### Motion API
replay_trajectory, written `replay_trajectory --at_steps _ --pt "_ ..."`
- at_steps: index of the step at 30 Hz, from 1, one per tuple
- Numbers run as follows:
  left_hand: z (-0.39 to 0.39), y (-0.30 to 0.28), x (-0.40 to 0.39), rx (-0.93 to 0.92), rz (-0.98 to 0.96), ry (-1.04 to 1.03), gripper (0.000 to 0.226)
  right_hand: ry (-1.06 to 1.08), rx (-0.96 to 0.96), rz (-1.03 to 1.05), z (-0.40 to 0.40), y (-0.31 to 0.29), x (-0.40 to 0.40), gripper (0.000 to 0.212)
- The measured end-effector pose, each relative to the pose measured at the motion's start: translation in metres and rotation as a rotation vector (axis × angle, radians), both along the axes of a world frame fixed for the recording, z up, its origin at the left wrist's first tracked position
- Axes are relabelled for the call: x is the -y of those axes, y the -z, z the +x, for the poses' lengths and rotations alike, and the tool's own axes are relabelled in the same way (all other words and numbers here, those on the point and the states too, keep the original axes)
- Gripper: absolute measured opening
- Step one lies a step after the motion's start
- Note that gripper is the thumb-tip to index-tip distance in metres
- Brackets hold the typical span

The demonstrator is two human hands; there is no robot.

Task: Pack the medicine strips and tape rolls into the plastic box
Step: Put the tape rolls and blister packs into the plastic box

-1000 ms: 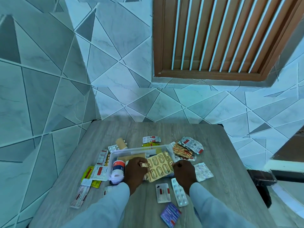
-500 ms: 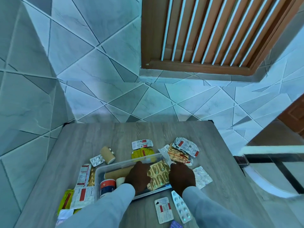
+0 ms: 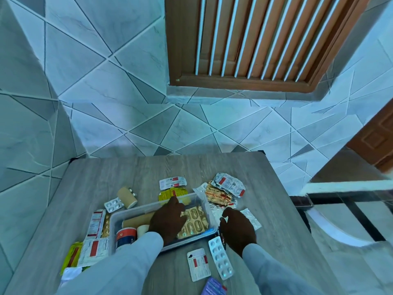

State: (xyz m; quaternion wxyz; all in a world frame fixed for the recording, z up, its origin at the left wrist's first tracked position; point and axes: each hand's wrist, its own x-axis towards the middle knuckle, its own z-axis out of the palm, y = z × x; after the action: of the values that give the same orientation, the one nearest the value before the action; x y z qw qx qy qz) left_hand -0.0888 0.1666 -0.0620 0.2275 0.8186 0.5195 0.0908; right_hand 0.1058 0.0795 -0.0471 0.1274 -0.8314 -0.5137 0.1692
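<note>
The clear plastic box (image 3: 119, 218) sits on the grey tabletop (image 3: 148, 171) just in front of the person, and the packing looks to be around its middle stage. Inside the box already lie a gold blister strip (image 3: 196, 222), a long tan roll (image 3: 136, 220), a small white tape roll (image 3: 142, 230) and a white bottle with an orange and blue label (image 3: 126, 236). The left hand (image 3: 168, 220) rests inside the box with its fingers spread flat over the gold strip, pressing rather than gripping. The right hand (image 3: 238, 229) hovers just outside the box at its 3 o'clock side, fingers loosely bent over a silver foil strip (image 3: 251, 219); whether it has hold of that strip cannot be told. Much is left outside. At the box's 12 o'clock lie a white and red strip (image 3: 172, 182) and a yellow sachet (image 3: 170, 193); at 1 o'clock, a heap of crumpled foil strips (image 3: 225, 189). At 11 o'clock stand a tan bandage roll (image 3: 127, 194) and a small silver blister (image 3: 113, 205). At 9 o'clock, white and red strips (image 3: 96, 223) lie beside the box wall, with more yellow sachets (image 3: 72, 255) toward 8 o'clock. At 5 o'clock lie a white blister strip (image 3: 220, 257), a white and red card strip (image 3: 198, 264) and a purple packet (image 3: 213, 287). The left forearm crosses the box's near side, which may hamper dropping items in there.
</note>
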Motion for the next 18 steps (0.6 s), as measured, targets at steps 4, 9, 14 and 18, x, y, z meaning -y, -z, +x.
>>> replay_trajectory --at_steps 4,9,14,18 --pt "0.013 -0.011 0.024 0.056 0.031 -0.085 0.018 -0.054 -0.088 0.000 0.014 0.001 0.013 0.020" --pt "0.008 -0.020 0.061 0.163 -0.039 -0.267 0.006 -0.179 -0.199 0.064 0.016 -0.002 0.012 0.017" --pt "-0.018 -0.040 0.090 0.125 -0.021 -0.366 0.018 -0.342 -0.250 0.114 -0.011 -0.009 0.000 0.021" --pt "-0.058 -0.043 0.081 0.137 -0.024 -0.521 0.010 -0.451 -0.268 0.130 -0.051 -0.016 -0.021 0.017"
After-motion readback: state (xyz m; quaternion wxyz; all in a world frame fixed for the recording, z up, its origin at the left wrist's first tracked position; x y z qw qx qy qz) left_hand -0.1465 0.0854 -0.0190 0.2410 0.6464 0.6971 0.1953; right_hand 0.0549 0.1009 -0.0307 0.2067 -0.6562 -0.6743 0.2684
